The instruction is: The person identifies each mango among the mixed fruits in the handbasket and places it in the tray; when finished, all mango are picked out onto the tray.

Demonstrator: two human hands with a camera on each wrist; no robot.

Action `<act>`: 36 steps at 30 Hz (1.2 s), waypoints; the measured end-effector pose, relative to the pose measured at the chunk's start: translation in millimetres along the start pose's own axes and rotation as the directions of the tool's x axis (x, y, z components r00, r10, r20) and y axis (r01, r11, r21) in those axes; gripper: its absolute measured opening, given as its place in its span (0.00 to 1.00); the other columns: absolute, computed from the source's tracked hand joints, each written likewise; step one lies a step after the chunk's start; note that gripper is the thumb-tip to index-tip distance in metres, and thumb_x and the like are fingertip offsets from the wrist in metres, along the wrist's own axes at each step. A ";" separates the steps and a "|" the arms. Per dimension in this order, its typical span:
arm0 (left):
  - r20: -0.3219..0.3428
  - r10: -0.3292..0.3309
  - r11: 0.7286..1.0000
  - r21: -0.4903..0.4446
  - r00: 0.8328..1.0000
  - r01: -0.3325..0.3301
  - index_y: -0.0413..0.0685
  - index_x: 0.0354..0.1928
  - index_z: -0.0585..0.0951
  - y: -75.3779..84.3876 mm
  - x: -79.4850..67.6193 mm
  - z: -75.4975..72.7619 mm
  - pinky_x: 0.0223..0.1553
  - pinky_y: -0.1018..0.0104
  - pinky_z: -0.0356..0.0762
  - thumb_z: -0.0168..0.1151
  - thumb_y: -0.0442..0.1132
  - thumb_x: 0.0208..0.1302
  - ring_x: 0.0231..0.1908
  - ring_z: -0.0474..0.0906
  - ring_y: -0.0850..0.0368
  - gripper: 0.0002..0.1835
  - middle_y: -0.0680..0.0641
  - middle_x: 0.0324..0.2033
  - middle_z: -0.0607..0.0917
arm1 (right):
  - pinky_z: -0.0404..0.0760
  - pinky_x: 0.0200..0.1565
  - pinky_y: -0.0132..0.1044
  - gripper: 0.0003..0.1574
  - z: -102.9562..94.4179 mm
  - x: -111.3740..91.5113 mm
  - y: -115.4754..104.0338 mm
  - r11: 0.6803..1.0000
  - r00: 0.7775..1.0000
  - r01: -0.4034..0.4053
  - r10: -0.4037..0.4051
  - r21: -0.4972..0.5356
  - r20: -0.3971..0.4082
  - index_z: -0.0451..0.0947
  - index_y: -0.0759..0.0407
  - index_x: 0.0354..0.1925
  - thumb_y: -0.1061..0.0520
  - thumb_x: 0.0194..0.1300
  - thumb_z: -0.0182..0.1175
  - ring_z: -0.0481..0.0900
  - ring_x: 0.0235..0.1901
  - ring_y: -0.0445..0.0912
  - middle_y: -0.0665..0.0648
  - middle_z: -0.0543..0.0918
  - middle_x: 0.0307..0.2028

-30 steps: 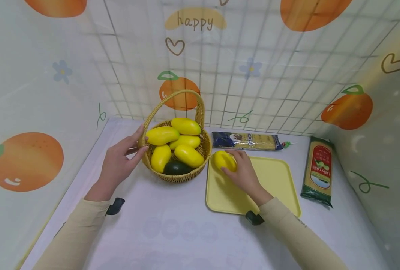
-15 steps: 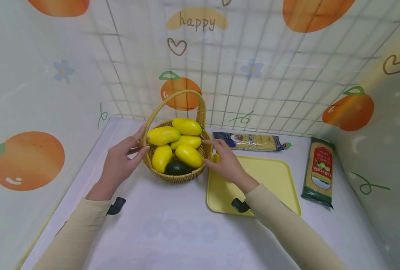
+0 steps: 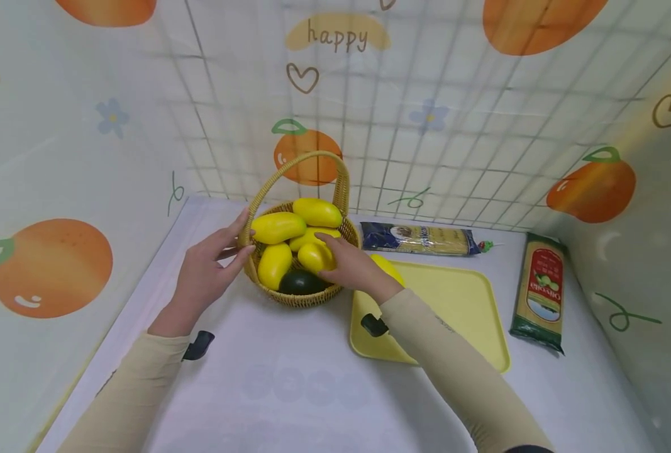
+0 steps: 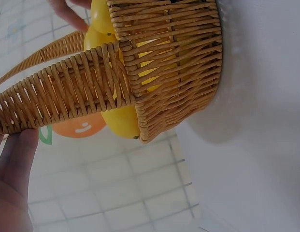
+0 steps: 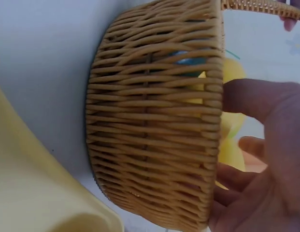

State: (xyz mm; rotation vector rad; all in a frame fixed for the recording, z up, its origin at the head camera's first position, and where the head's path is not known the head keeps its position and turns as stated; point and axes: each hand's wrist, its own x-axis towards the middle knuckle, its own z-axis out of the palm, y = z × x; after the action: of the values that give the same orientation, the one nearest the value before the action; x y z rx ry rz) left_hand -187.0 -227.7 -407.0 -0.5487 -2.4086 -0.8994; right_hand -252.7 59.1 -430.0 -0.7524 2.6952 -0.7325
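Observation:
A wicker basket point(image 3: 295, 300) holds several yellow mangoes and a dark green avocado point(image 3: 301, 283). My left hand point(image 3: 205, 274) pinches the left foot of its arched handle point(image 3: 263, 192) between thumb and fingers. In the left wrist view, my left fingers point(image 4: 18, 159) lie against the woven handle. Reaching over the basket's right rim, my right hand point(image 3: 358, 264) has thumb and fingers around a mango point(image 3: 315, 257) at the front right. From the right wrist view, the rim partly hides the right fingertips. One more mango point(image 3: 388, 269) lies on the yellow tray point(image 3: 454, 314), partly covered by my right wrist.
Behind the tray lies a blue-ended pasta packet point(image 3: 420, 239), with a small wrapped lollipop point(image 3: 485, 246) at its right end. A green and red packet point(image 3: 539, 292) lies right of the tray. A printed cloth point(image 3: 460, 157) over a wire grid closes off the back.
My right hand let go of the mango on the tray, moved left to the basket and closed around a mango inside. My left hand stayed at the handle.

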 end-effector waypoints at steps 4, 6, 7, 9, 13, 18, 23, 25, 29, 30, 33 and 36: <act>-0.001 0.004 1.000 0.004 1.000 -0.004 0.62 0.77 0.66 0.3 0.0 -1.1 0.44 0.52 0.88 0.72 0.32 0.63 0.44 0.87 0.45 0.42 0.42 0.53 0.86 | 0.75 0.67 0.48 0.49 3.6 5.9 -0.4 0.997 1.000 -0.010 0.012 -0.070 0.024 0.55 0.49 0.79 0.48 0.68 0.67 0.74 0.64 0.54 0.61 0.73 0.68; 0.000 0.005 1.000 0.005 1.000 -0.005 0.62 0.77 0.66 0.2 0.1 -1.5 0.44 0.52 0.88 0.72 0.32 0.63 0.44 0.87 0.45 0.42 0.42 0.53 0.86 | 0.75 0.67 0.49 0.48 5.4 7.7 0.8 0.996 1.000 -0.014 0.016 -0.086 0.022 0.57 0.49 0.79 0.48 0.68 0.67 0.74 0.64 0.55 0.62 0.73 0.68; -0.001 0.006 1.000 0.006 1.000 -0.006 0.62 0.77 0.66 0.4 0.2 -1.4 0.44 0.52 0.88 0.72 0.32 0.63 0.44 0.87 0.45 0.43 0.42 0.53 0.86 | 0.75 0.67 0.49 0.48 6.1 7.9 1.7 0.996 1.000 -0.013 0.014 -0.091 0.018 0.58 0.49 0.78 0.48 0.68 0.67 0.74 0.64 0.55 0.62 0.72 0.68; -0.002 0.007 1.000 0.008 1.000 -0.007 0.62 0.77 0.66 0.5 0.3 -1.1 0.44 0.52 0.88 0.72 0.32 0.63 0.44 0.87 0.45 0.43 0.42 0.53 0.86 | 0.75 0.67 0.49 0.47 6.9 7.9 3.2 0.996 1.000 -0.010 0.010 -0.089 0.004 0.59 0.49 0.78 0.48 0.67 0.68 0.73 0.64 0.55 0.62 0.71 0.69; -0.002 0.009 1.000 0.011 1.000 -0.009 0.62 0.77 0.65 0.2 0.4 -0.7 0.44 0.52 0.88 0.72 0.31 0.63 0.45 0.87 0.45 0.43 0.43 0.54 0.86 | 0.76 0.66 0.48 0.46 8.0 6.6 5.2 0.998 1.000 0.005 -0.007 -0.066 -0.028 0.62 0.48 0.76 0.48 0.66 0.69 0.74 0.62 0.54 0.61 0.70 0.69; 0.000 0.011 1.000 0.007 1.000 -0.011 0.62 0.77 0.65 0.5 0.2 -0.6 0.45 0.53 0.88 0.71 0.32 0.63 0.45 0.87 0.45 0.42 0.43 0.56 0.85 | 0.80 0.60 0.47 0.44 10.2 5.0 6.8 1.000 0.997 0.027 -0.027 -0.003 -0.067 0.64 0.46 0.74 0.50 0.65 0.69 0.77 0.51 0.51 0.58 0.68 0.67; -0.002 0.014 1.000 0.011 1.000 -0.014 0.61 0.77 0.65 0.6 -0.1 -0.5 0.44 0.53 0.88 0.72 0.32 0.63 0.45 0.87 0.45 0.43 0.42 0.55 0.85 | 0.80 0.60 0.46 0.43 11.7 3.2 7.3 0.996 0.994 0.049 -0.041 0.079 -0.097 0.64 0.43 0.73 0.49 0.65 0.69 0.74 0.52 0.50 0.56 0.67 0.65; -0.003 0.015 1.000 0.009 1.000 -0.015 0.61 0.77 0.65 0.5 -0.3 -0.6 0.44 0.53 0.88 0.72 0.31 0.63 0.45 0.87 0.45 0.43 0.42 0.55 0.85 | 0.80 0.60 0.47 0.42 11.3 1.3 7.1 0.990 0.992 0.060 -0.045 0.128 -0.118 0.65 0.42 0.73 0.48 0.65 0.69 0.74 0.53 0.49 0.55 0.66 0.64; -0.006 0.016 1.000 0.005 1.000 -0.016 0.61 0.77 0.66 0.0 -0.7 -0.2 0.44 0.53 0.88 0.72 0.31 0.63 0.45 0.87 0.45 0.43 0.42 0.54 0.86 | 0.80 0.59 0.47 0.41 7.2 -6.3 6.9 0.974 0.981 0.089 -0.051 0.206 -0.185 0.67 0.40 0.73 0.45 0.65 0.69 0.73 0.53 0.49 0.53 0.67 0.63; -0.008 0.017 1.000 0.004 1.000 -0.017 0.61 0.77 0.66 -0.1 -0.8 -0.2 0.44 0.53 0.88 0.72 0.31 0.62 0.45 0.87 0.45 0.43 0.42 0.54 0.86 | 0.80 0.59 0.47 0.41 5.5 -9.1 6.9 0.970 0.977 0.100 -0.053 0.221 -0.205 0.67 0.39 0.72 0.44 0.65 0.69 0.73 0.54 0.50 0.53 0.67 0.62; -0.012 0.021 1.000 0.007 1.000 -0.021 0.61 0.77 0.66 -0.7 -0.7 0.0 0.44 0.53 0.88 0.72 0.31 0.62 0.45 0.87 0.46 0.43 0.42 0.54 0.86 | 0.79 0.60 0.47 0.40 -0.7 -19.3 7.8 0.956 0.963 0.127 -0.055 0.265 -0.263 0.68 0.38 0.72 0.42 0.65 0.69 0.72 0.56 0.49 0.52 0.68 0.63; -0.013 0.023 1.000 0.009 1.000 -0.023 0.61 0.77 0.66 -0.9 -0.6 0.3 0.44 0.53 0.88 0.72 0.31 0.62 0.45 0.87 0.46 0.43 0.43 0.54 0.86 | 0.80 0.58 0.47 0.39 -7.9 -31.8 11.4 0.950 0.950 0.142 -0.052 0.278 -0.307 0.68 0.37 0.72 0.40 0.66 0.68 0.72 0.56 0.48 0.52 0.68 0.63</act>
State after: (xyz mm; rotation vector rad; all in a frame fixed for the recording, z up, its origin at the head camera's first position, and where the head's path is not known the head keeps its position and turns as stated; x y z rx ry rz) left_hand -187.1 -228.2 -408.0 -0.5643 -2.3886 -0.8795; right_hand -233.6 87.9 -426.2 -0.7542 2.7186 -1.3398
